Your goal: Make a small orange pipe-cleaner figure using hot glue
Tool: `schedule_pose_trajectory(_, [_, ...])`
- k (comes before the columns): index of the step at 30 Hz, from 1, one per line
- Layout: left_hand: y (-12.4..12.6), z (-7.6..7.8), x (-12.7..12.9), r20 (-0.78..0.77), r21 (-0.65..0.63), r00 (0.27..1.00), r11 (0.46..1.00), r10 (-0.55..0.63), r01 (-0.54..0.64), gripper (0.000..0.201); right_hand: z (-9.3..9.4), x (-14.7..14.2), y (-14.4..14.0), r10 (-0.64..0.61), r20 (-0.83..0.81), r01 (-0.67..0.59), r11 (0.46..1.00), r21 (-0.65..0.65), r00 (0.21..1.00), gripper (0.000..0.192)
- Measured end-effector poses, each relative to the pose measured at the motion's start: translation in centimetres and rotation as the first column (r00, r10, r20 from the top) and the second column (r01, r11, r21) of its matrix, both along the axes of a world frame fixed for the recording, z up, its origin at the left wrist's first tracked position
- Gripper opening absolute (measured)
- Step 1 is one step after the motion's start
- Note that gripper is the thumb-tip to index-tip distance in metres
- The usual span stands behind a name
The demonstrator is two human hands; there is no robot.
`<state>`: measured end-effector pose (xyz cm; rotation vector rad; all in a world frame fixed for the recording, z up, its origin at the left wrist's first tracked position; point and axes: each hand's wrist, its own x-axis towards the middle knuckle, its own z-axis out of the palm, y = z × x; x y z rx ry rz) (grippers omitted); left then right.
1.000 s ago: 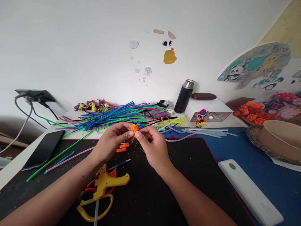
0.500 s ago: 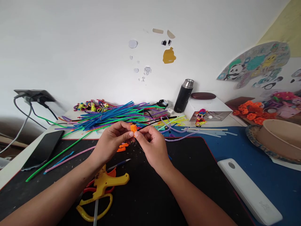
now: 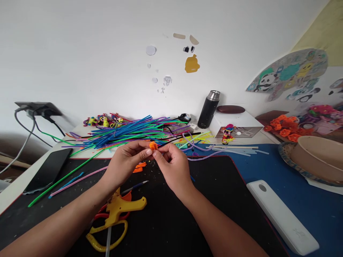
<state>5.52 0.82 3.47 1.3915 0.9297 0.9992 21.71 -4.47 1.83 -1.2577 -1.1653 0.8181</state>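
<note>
- Holding position: a small orange piece (image 3: 153,145) is held up between both hands, above the far edge of the black mat (image 3: 171,221).
- Left hand (image 3: 125,157): thumb and forefinger are clamped on the left side of the orange piece. The remaining fingers are curled and partly hidden.
- Right hand (image 3: 175,166): thumb and forefinger are clamped on the lower right side of the same piece. The thumbs of both hands are close together below it.
- Orange strips (image 3: 138,170) lie on the black mat, just beyond the left wrist.
- A pen (image 3: 138,186) lies between the forearms, pointing away to the right.
- A yellow glue gun (image 3: 125,206) lies near the left forearm, with a clear stick (image 3: 108,242) extending toward the near edge. Red handles (image 3: 102,215) show partly beneath it.
- A pink stem (image 3: 80,181) and a long green stem (image 3: 53,187) lie on the left side of the mat, near a dark phone (image 3: 48,171).
- A pile of coloured stems (image 3: 120,134) lies behind the hands, mostly blue, green and purple.
- Right of the pile, a black flask (image 3: 209,110) stands beside a white box (image 3: 252,123); a small figure (image 3: 228,134) stands in front of the box.
- Far right: a white oblong device (image 3: 281,216) lies near a brown bowl (image 3: 318,157).
</note>
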Motion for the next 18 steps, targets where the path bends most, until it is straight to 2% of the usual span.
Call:
schedule_pose_trajectory(13, [0.5, -0.5, -0.1, -0.026, -0.011, 0.999, 1.0, -0.021, 0.021, 0.038, -0.9, -0.2, -0.1, -0.05, 0.207, 0.02, 0.99, 0.143, 0.977, 0.022])
schedule_pose_trajectory(18, [1.1, 0.2, -0.6, -0.006, 0.029, 1.0, 0.999, 0.022, -0.022, 0.036, -0.8, -0.1, -0.3, -0.05, 0.181, 0.025, 0.99, 0.135, 0.982, 0.026])
